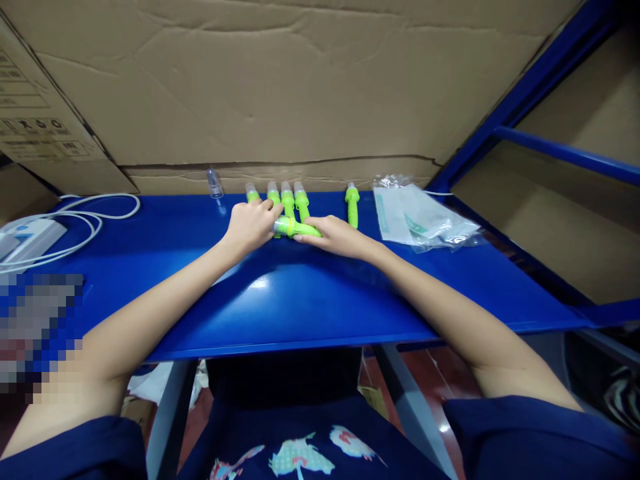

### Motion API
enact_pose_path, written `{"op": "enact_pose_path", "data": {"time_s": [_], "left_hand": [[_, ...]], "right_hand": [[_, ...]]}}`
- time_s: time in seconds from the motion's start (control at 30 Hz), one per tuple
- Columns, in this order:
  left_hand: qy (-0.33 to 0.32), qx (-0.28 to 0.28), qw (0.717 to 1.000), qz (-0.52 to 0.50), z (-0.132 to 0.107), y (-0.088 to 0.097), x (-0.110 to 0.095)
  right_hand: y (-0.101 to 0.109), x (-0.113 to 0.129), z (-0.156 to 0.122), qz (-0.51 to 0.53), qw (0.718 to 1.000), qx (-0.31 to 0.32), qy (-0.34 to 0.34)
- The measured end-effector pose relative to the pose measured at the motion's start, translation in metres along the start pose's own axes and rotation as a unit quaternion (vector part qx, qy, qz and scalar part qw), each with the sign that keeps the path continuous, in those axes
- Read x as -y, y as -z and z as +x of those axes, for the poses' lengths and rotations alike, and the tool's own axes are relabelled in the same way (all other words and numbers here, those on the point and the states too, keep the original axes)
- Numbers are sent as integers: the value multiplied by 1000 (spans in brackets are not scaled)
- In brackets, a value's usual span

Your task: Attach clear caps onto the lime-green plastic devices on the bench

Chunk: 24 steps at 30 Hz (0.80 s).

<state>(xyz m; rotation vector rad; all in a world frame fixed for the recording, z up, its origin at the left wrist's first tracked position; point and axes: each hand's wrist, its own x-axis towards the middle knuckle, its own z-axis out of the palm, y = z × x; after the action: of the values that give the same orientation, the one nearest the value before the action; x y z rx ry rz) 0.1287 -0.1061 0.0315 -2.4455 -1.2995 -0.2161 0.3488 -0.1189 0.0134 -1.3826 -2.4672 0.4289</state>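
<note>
Between my hands lies a bright green stick-shaped device with a clear cap [299,229], tilted nearly sideways above the blue table. My left hand [253,225] is closed around its clear cap end. The green handle end sits in the closed fingers of my right hand [336,235]. Just behind, several like green devices [287,195] stand in a row with whitish clear caps, partly hidden by my hands. Another green device [353,205] lies apart, to the right of my right hand. A loose clear cap [215,183] rests at the back, left of the row.
A blue table [300,300] reaches to a cardboard wall [300,87]. Clear plastic bags with white-green papers [420,217] lie at right. At left are a coiled white cable [100,215] and a white box-like device [37,237]. A blue metal frame [565,150] rises on the right.
</note>
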Motion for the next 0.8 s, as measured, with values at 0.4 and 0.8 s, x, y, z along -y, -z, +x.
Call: {"op": "enact_pose_path", "data": {"time_s": [0.4,0.8], "left_hand": [[27,-157,985,-62,-2,0,10],[116,-132,982,-70,2,-30,54]], "right_hand": [[0,-22,8,276,952,-84,-99],[0,-64,19,432,861,-154,-218]]}}
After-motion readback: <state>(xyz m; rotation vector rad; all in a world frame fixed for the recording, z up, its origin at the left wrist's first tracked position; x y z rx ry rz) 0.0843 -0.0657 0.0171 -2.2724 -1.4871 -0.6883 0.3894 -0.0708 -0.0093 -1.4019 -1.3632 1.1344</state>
